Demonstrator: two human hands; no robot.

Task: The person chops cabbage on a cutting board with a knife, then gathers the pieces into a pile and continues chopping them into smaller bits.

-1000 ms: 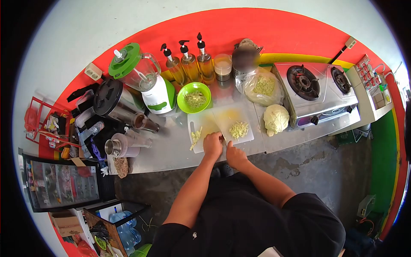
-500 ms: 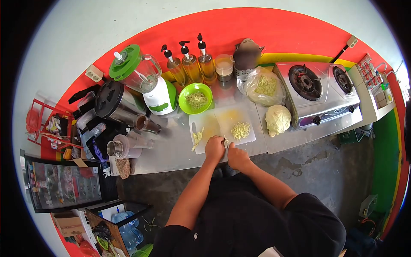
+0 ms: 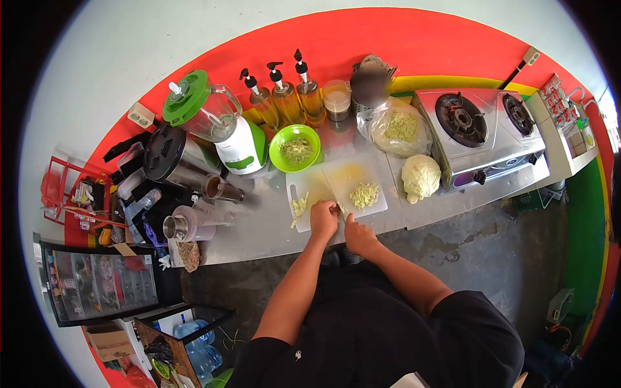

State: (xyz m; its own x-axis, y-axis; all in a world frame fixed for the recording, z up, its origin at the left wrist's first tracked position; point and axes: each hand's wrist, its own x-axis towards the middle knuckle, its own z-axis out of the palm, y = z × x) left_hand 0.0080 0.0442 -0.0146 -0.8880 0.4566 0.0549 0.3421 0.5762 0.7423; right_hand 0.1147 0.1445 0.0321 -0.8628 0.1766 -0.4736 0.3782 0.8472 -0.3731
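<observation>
Far left of the bench (image 3: 259, 223) there's a blender (image 3: 213, 119) w/ a green lid and a steel cup (image 3: 173, 226). Next is a green bowl (image 3: 294, 147) of shredded veg, w/ three pump bottles (image 3: 284, 97) behind it.

Middle: white cutting board (image 3: 336, 176) near the front edge of the bench. A few pale strips (image 3: 298, 208) on its left side, a small shredded pile (image 3: 364, 194) on the right.

The left hand (image 3: 323, 218) sits on the board's near edge, fingers curled under & pressed together, can't tell what's under them. The right hand (image 3: 359, 236) is just beside it, touching, fist-ish. Its fingers are hidden, so idk what it's gripping.

Right of that: plastic bag (image 3: 401, 128) of shreds, then a whole cabbage (image 3: 420, 176) right next to the gas stove (image 3: 482, 129).
</observation>
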